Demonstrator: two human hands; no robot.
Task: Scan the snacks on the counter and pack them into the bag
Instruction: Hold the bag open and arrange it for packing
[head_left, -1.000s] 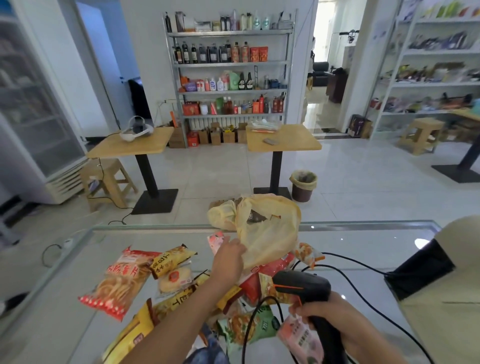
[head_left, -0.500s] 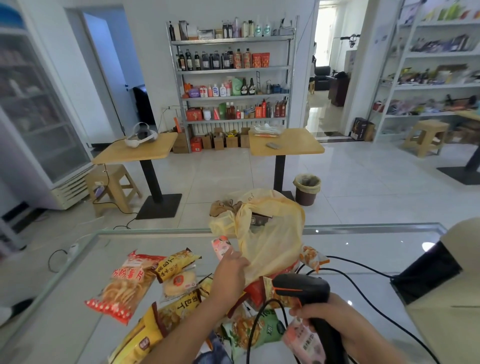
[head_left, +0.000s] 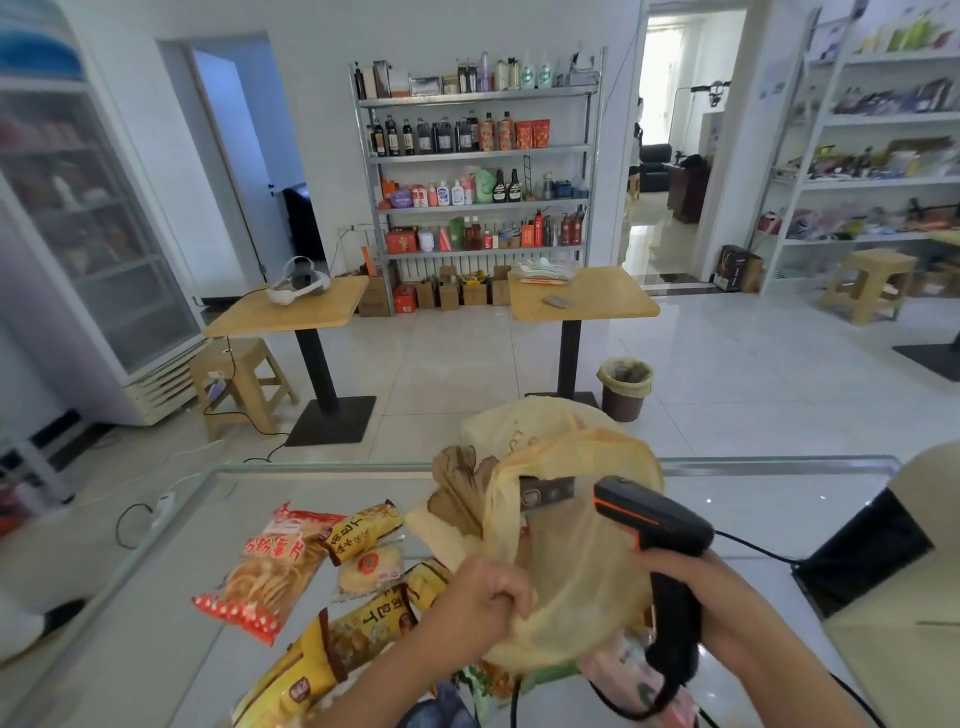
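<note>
Yellow thin plastic bag (head_left: 571, 561) is held up over the glass counter (head_left: 130, 649), crumpled, with its mouth toward the upper left. A dark flat item (head_left: 545, 491) shows inside near the top; can't tell what it is. Left hand (head_left: 480, 597) has its fingers curled tight, gripping the bag's lower left edge. Right hand (head_left: 696, 587) is wrapped round the handle of the black-and-orange scanner (head_left: 649, 519). The scanner's head points left and overlaps the bag's right side. A black cable (head_left: 753, 548) runs right across the counter toward a black box (head_left: 862, 551).

Snacks lie loose on the counter, left of and under the bag. The red chip packet (head_left: 270, 566) is furthest left, with a small yellow packet (head_left: 363, 527) just beside it. A round bun in clear wrap (head_left: 371, 569) sits below that one. Larger yellow packets (head_left: 363, 629) lie by the left forearm, overlapping. A pink packet (head_left: 644, 680) and a green packet (head_left: 493, 680) sit under the bag, partly hidden.
</note>
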